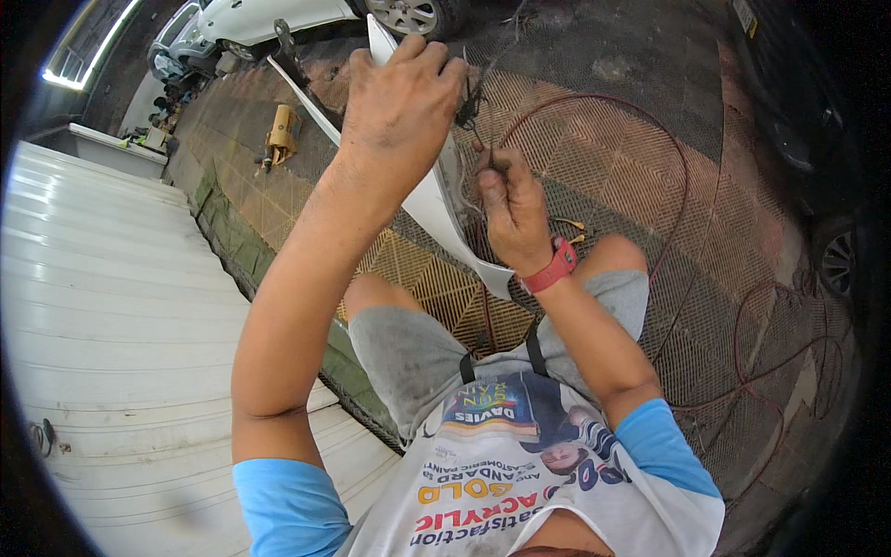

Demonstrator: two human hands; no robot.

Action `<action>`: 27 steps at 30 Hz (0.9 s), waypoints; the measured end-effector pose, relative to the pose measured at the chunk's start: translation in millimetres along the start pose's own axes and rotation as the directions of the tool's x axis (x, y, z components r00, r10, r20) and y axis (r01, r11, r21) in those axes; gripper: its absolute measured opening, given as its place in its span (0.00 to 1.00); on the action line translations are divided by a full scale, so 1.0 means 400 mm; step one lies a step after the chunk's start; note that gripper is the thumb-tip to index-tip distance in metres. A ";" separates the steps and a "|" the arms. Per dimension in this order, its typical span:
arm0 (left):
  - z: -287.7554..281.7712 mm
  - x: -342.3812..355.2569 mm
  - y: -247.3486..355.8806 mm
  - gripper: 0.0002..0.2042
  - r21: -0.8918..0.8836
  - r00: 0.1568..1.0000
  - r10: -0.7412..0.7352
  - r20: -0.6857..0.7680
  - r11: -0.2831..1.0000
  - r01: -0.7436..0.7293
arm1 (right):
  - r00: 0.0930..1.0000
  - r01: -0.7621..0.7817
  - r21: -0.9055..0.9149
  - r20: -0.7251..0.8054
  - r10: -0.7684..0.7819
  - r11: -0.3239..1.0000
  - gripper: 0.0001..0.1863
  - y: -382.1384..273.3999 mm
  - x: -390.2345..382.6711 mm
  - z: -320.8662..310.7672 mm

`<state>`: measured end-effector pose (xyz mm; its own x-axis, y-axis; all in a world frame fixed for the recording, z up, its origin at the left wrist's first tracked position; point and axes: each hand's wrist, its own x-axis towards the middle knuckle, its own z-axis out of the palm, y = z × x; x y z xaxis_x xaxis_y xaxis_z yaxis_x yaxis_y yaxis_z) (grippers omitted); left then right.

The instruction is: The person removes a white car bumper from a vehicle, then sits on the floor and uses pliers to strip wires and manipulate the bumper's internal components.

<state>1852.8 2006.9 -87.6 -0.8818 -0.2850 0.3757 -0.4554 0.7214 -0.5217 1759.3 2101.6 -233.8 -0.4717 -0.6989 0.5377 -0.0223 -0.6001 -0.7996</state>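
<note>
A long, curved white panel (436, 213) stands slanted in front of my knees, its lower tip near my lap. My left hand (399, 97) is closed over its upper part, fingers curled toward the far side. Dark, thin wires (471, 104) hang in a tangle just right of those fingers. Lower and to the right, my right hand (513, 200) is closed in a pinch on a thin dark wire beside the panel's inner side. A red watch (554, 266) is on my right wrist. The panel's inner side is mostly hidden.
A yellow tool-like object (282, 135) rests on the patterned floor mat (594, 167). A red hose (685, 176) loops across the right side. A white car (269, 19) stands beyond, a dark vehicle (789, 102) at right. White ribbed metal (121, 325) borders the left.
</note>
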 end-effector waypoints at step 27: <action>-0.006 0.020 0.035 0.16 0.011 0.999 0.047 0.013 0.999 -0.048 | 0.984 -0.169 0.243 -0.009 0.176 0.955 0.14 -0.087 0.064 -0.034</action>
<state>1839.9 2016.2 -90.0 -0.9040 -0.2589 0.3403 -0.4143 0.7271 -0.5474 1735.9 2110.0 -196.0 -0.4765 -0.7900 0.3857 0.2726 -0.5499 -0.7895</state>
